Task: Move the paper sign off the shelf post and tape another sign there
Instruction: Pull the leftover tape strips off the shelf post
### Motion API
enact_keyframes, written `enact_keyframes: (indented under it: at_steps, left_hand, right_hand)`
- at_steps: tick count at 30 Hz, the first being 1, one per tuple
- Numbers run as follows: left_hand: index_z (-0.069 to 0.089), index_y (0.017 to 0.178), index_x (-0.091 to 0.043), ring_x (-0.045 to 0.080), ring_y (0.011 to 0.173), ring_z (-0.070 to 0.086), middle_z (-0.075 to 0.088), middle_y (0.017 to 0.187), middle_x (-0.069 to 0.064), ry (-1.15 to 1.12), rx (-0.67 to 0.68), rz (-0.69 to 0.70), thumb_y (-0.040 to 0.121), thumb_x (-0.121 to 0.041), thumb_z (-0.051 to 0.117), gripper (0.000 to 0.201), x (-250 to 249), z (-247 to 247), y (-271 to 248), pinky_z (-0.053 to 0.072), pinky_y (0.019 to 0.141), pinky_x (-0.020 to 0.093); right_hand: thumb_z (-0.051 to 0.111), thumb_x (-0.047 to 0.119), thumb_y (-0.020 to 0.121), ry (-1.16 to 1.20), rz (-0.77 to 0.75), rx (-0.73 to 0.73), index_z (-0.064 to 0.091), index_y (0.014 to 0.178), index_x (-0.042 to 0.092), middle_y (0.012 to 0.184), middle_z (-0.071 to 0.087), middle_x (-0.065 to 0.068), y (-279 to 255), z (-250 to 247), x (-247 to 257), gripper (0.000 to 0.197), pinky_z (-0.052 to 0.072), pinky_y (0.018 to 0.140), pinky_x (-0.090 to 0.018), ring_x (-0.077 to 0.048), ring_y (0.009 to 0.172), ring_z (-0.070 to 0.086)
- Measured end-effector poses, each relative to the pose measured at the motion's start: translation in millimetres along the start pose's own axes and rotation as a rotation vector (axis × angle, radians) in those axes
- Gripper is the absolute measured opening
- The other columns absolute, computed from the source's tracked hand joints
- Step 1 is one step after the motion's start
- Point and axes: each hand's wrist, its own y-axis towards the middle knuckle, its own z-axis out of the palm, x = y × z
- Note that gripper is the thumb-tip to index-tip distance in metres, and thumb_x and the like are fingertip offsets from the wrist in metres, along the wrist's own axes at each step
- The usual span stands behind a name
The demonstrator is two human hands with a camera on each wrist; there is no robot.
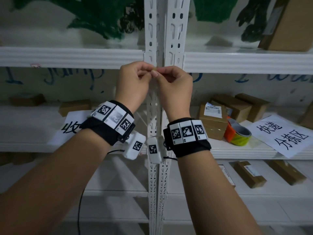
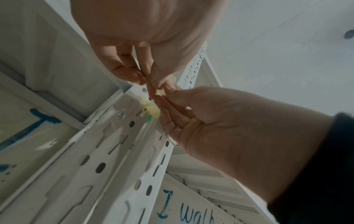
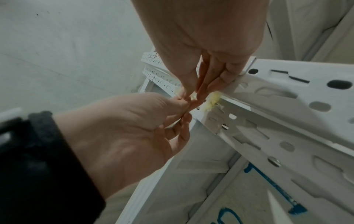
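Note:
My left hand (image 1: 149, 72) and right hand (image 1: 160, 73) meet in front of the white slotted shelf post (image 1: 155, 31), at the level of the upper shelf rail. Thumbs and forefingers of both pinch one small yellowish piece of tape (image 1: 154, 70) between them. In the left wrist view the piece of tape (image 2: 159, 92) sits just off the post, beside a crumpled yellow tape remnant (image 2: 151, 109) stuck to the metal. The right wrist view shows the same remnant (image 3: 212, 100). No sign hangs on the post. One paper sign (image 1: 72, 128) lies on the left shelf, another paper sign (image 1: 280, 135) on the right shelf.
A tape roll on an orange dispenser (image 1: 238, 134) stands on the right shelf beside several cardboard boxes (image 1: 214, 122). More boxes lie on the lower right shelf (image 1: 250, 174) and the left shelf (image 1: 74, 106). A large box (image 1: 289, 26) leans on the top right shelf.

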Motion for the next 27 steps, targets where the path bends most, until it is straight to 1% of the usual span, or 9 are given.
enact_keyframes:
  at_steps: [2,4,10,14,16,19,21,23,27]
  left_hand:
    - [0.082,0.102,-0.017,0.001,0.087,0.075,0.08,0.092,-0.007,-0.03,0.004,0.011,0.096,-0.008,0.075,0.013,0.2,0.0,-1.4,0.063,0.087,0.024]
    - [0.084,0.102,-0.015,0.002,0.089,0.076,0.081,0.093,-0.007,-0.078,0.006,0.007,0.095,-0.007,0.077,0.013,-1.3,1.1,-0.7,0.062,0.088,0.021]
    - [0.084,0.094,-0.021,0.007,0.088,0.079,0.082,0.09,-0.008,-0.156,-0.006,0.012,0.09,-0.006,0.081,0.016,-4.5,2.2,2.7,0.064,0.088,0.027]
    - [0.085,0.091,-0.023,0.01,0.08,0.08,0.083,0.084,-0.007,-0.144,-0.08,0.018,0.084,-0.014,0.088,0.012,-3.8,4.5,1.1,0.068,0.082,0.037]
    - [0.085,0.087,-0.032,0.008,0.08,0.079,0.082,0.083,-0.012,-0.12,-0.09,0.024,0.084,-0.018,0.087,0.015,-3.8,7.3,-0.9,0.068,0.081,0.04]
    - [0.08,0.079,-0.043,0.007,0.075,0.077,0.081,0.079,-0.018,-0.051,-0.04,0.03,0.087,-0.016,0.081,0.028,-1.8,11.5,-1.8,0.067,0.079,0.042]
    - [0.077,0.078,-0.046,0.005,0.07,0.074,0.079,0.077,-0.018,-0.038,0.016,0.009,0.092,-0.01,0.076,0.038,1.3,13.7,-1.3,0.067,0.08,0.043]
    - [0.076,0.081,-0.048,0.004,0.072,0.073,0.078,0.077,-0.017,-0.038,0.056,0.0,0.096,-0.008,0.072,0.043,4.7,15.4,-1.1,0.067,0.083,0.043]
    - [0.076,0.098,-0.03,-0.002,0.079,0.072,0.075,0.095,-0.015,0.013,0.108,0.066,0.096,0.004,0.062,0.037,6.7,19.3,-2.0,0.065,0.085,0.034]
  right_hand:
    - [0.086,0.016,0.087,-0.017,-0.007,-0.005,0.081,0.089,0.014,0.081,0.079,0.005,1.8,-2.0,-0.8,0.006,0.066,0.077,-0.027,-0.007,0.078,0.076]
    - [0.086,0.016,0.087,-0.027,-0.015,-0.016,0.081,0.088,0.014,0.079,0.079,0.006,3.0,-3.4,-0.4,0.006,0.065,0.075,-0.023,-0.005,0.077,0.076]
    - [0.083,0.011,0.091,0.09,-0.02,0.012,0.077,0.092,0.012,0.086,0.08,-0.001,1.8,-9.4,2.3,0.006,0.066,0.081,-0.028,-0.014,0.084,0.08]
    - [0.084,0.008,0.089,0.186,0.007,-0.004,0.074,0.091,0.013,0.091,0.08,-0.012,1.8,-12.2,0.8,0.011,0.067,0.086,-0.046,-0.03,0.089,0.08]
    - [0.083,0.009,0.09,0.192,-0.009,-0.022,0.074,0.092,0.012,0.092,0.079,-0.013,0.5,-11.8,-1.2,0.01,0.066,0.086,-0.049,-0.032,0.09,0.08]
    - [0.083,0.011,0.09,0.141,-0.024,-0.042,0.077,0.094,0.006,0.089,0.079,-0.01,-0.8,-12.1,-5.6,0.009,0.067,0.082,-0.038,-0.022,0.084,0.079]
    - [0.083,0.013,0.091,0.085,-0.031,-0.06,0.077,0.094,0.005,0.085,0.079,-0.006,-1.0,-12.0,-7.1,0.01,0.063,0.075,-0.028,-0.012,0.076,0.075]
    - [0.082,0.015,0.092,0.055,-0.034,-0.072,0.077,0.093,0.007,0.084,0.078,-0.002,-0.2,-11.2,-6.4,0.009,0.062,0.073,-0.024,-0.008,0.074,0.072]
    - [0.076,0.009,0.093,-0.017,-0.048,-0.084,0.075,0.092,0.011,0.083,0.075,0.003,0.0,-7.5,-2.8,0.003,0.06,0.072,-0.019,-0.005,0.075,0.071]
